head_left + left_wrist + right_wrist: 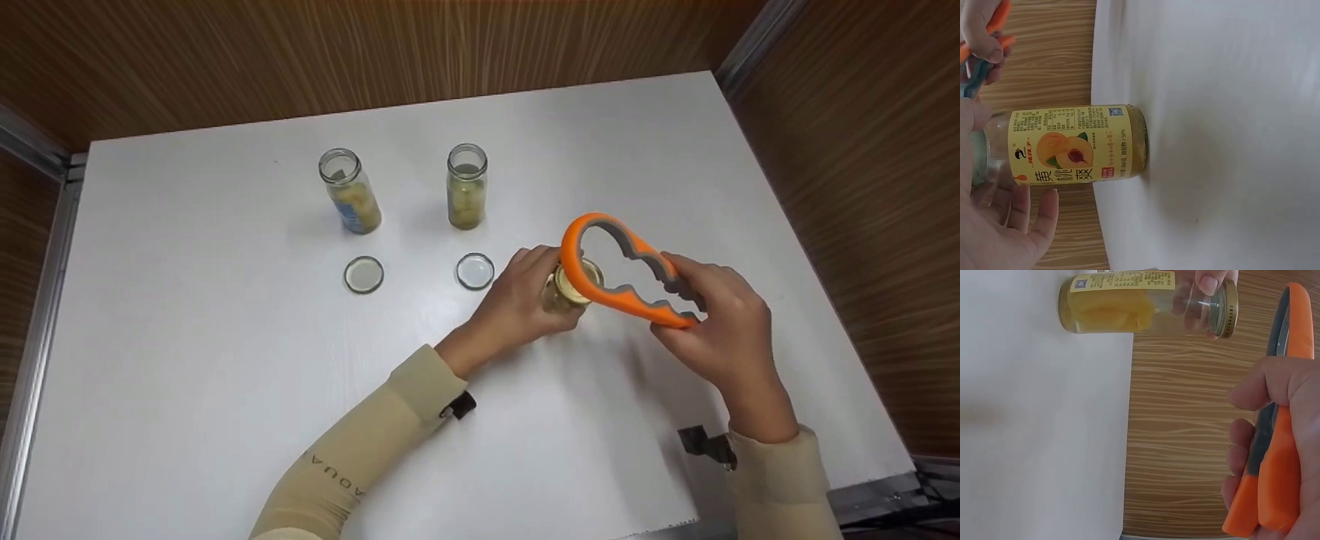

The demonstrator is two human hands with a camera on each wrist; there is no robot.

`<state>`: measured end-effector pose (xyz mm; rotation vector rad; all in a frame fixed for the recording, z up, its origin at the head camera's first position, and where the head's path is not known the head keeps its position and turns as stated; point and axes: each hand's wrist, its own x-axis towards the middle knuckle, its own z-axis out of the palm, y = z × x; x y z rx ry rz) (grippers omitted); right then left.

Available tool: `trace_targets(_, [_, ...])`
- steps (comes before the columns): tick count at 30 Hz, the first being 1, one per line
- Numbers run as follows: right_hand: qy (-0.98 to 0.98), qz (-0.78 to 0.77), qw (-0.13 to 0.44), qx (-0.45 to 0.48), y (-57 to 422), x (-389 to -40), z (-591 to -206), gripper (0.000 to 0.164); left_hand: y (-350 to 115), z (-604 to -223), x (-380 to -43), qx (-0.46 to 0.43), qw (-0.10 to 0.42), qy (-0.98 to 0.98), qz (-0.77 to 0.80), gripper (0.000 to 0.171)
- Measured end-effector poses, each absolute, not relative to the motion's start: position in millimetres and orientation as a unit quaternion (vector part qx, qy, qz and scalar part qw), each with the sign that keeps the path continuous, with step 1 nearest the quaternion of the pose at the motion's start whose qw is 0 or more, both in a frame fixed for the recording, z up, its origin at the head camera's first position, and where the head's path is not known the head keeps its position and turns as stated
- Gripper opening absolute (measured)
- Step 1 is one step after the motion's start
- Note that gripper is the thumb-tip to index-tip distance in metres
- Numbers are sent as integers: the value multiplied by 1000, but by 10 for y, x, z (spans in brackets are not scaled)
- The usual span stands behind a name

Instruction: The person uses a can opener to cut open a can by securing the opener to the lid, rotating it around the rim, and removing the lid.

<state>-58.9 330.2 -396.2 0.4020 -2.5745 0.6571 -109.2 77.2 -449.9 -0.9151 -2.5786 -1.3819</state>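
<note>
A glass jar of yellow peaches (1072, 143) stands upright on the white table, its label yellow with a peach picture. Its gold lid (1231, 309) is on. My left hand (521, 296) holds this jar around its upper part, near the neck. In my right hand (724, 319) is an orange jar opener (571, 251) with grey toothed inner edges, gripped by its two handles. From the head view, the opener's loop overlaps the lid; the right wrist view shows a gap between them.
Two lidless glass jars stand farther back, a left jar (360, 202) and a middle jar (466, 202), both with pale yellow contents. In front of them lie a left loose lid (364, 275) and a second loose lid (475, 271). Wood-grain panels (390, 52) border the table (187, 360).
</note>
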Motion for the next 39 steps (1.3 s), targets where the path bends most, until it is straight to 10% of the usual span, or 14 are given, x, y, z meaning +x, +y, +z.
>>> trace_targets(22, [-930, 235, 186, 214, 2868, -660, -4083, 60, 536, -4822, -916, -168, -26, -742, -648, 67])
trace_targets(39, [-919, 221, 166, 280, 2626, -773, -4073, 57, 658, -4689, -977, -279, -40, -645, -710, 55])
